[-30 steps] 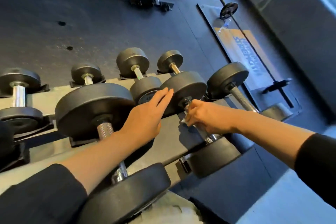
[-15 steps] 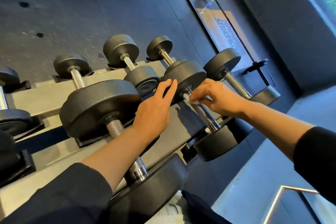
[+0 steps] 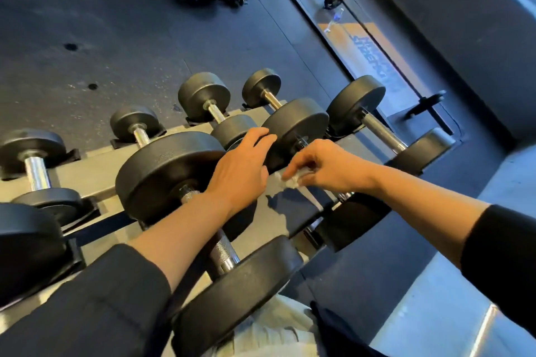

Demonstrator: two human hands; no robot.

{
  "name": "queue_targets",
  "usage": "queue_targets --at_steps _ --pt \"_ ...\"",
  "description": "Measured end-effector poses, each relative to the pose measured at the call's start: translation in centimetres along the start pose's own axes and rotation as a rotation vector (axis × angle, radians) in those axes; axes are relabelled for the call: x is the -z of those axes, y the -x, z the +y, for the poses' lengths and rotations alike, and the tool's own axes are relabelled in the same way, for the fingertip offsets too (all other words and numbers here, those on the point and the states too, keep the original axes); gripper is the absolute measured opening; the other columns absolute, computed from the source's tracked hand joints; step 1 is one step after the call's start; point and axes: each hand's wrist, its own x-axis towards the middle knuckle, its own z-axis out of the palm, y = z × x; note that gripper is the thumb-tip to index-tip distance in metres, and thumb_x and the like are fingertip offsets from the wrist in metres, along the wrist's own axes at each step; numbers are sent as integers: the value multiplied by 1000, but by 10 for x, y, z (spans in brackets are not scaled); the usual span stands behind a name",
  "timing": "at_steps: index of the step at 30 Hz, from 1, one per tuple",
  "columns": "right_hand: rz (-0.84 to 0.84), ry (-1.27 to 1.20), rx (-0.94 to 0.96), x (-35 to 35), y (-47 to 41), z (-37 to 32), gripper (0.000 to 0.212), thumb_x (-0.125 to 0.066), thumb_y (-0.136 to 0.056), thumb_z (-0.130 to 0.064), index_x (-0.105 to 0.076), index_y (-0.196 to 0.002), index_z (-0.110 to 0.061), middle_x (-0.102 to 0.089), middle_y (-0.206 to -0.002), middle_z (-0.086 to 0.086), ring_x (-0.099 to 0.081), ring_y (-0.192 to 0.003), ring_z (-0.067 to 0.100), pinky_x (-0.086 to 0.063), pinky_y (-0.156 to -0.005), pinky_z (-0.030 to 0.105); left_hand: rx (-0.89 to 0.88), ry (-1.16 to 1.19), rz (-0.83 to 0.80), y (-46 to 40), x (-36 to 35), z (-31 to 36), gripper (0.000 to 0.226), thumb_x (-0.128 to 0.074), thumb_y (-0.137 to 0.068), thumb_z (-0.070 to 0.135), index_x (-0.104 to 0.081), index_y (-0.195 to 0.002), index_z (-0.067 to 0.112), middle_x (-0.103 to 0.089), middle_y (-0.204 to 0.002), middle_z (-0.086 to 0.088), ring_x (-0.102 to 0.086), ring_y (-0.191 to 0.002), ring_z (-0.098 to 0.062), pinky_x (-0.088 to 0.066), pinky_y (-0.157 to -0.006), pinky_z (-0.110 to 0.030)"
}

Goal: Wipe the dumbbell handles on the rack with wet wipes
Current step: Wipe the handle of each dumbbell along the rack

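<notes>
Fingers of the right hand (image 3: pixel 327 166) pinch a crumpled white wet wipe (image 3: pixel 293 180) over the knurled steel dumbbell handle (image 3: pixel 343 195) near the rack (image 3: pixel 95 171)'s right end; the left hand (image 3: pixel 240 168) rests flat, fingers extended, on a round black dumbbell head (image 3: pixel 295 127).

Left hand (image 3: pixel 237 171) flat, right hand (image 3: pixel 324 166) pinching.

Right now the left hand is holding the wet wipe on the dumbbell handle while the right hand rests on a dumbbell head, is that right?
Not quite: the hands are swapped. The head view shows the right hand pinching the wet wipe at the dumbbell handle, while the left hand rests open on a dumbbell head.
</notes>
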Motion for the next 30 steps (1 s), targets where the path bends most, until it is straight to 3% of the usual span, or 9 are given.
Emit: queue_targets --at_steps 5,8,13,16,20,23,26,30 --pt "8 -293 134 -39 -24 -35 12 -71 -78 -5 -75 -90 -8 -72 -94 6 -63 -86 16 -51 -81 23 -62 -123 -22 25 41 -3 59 -61 -83 10 -43 -139 16 -40 -142 -2 -58 -104 -29 -53 -81 -44" --pt "25 -296 188 -59 -37 -42 17 -70 -79 -6 -75 -96 -9 -70 -92 -3 -58 -76 2 -45 -69 9 -9 -219 56 55 58 -5 60 -62 -83 7 -43 -140 17 -42 -142 0 -57 -111 -23 -53 -85 -35" --pt "255 -444 151 -97 -50 -45 23 -63 -84 -3 -74 -102 -14 -69 -104 0 -57 -92 6 -42 -83 12 199 -317 142 94 68 -4 75 -64 -82 8 -31 -148 20 -24 -154 5 -59 -106 -23 -54 -72 -30" --pt "347 -608 183 -111 -55 -45 22 -68 -84 -12 -72 -104 -19 -69 -101 -4 -61 -94 6 -50 -89 27 351 -331 169 110 68 0 85 -64 -82 10 -17 -151 27 -9 -157 12 -61 -97 -24 -53 -69 -32" --pt "241 -576 230 -110 -60 -50 29 -72 -78 -8 -70 -105 -18 -67 -102 -6 -60 -96 7 -47 -89 22 516 -285 227 121 53 14 88 -63 -83 11 -11 -151 32 -1 -158 16 -57 -82 -4 -41 -63 -11" --pt "172 -657 148 -108 -61 -50 27 -71 -77 0 -70 -100 -13 -65 -94 -3 -60 -91 12 -49 -82 22 573 -261 241 124 44 20 90 -62 -84 10 -7 -151 34 3 -157 19 -50 -70 0 -36 -54 -9" --pt "108 -736 97 -108 -58 -50 23 -70 -77 3 -69 -95 -11 -65 -89 0 -61 -87 14 -50 -76 21 572 -253 273 125 45 22 90 -62 -83 7 -10 -151 33 -1 -157 20 -57 -80 -5 -41 -58 -10" --pt "40 -843 11 -107 -51 -48 25 -67 -74 12 -68 -80 -13 -68 -87 10 -65 -88 23 -55 -83 36 563 -260 290 126 45 22 88 -62 -83 5 -14 -151 31 -4 -157 19 -50 -102 -11 -40 -67 -6"
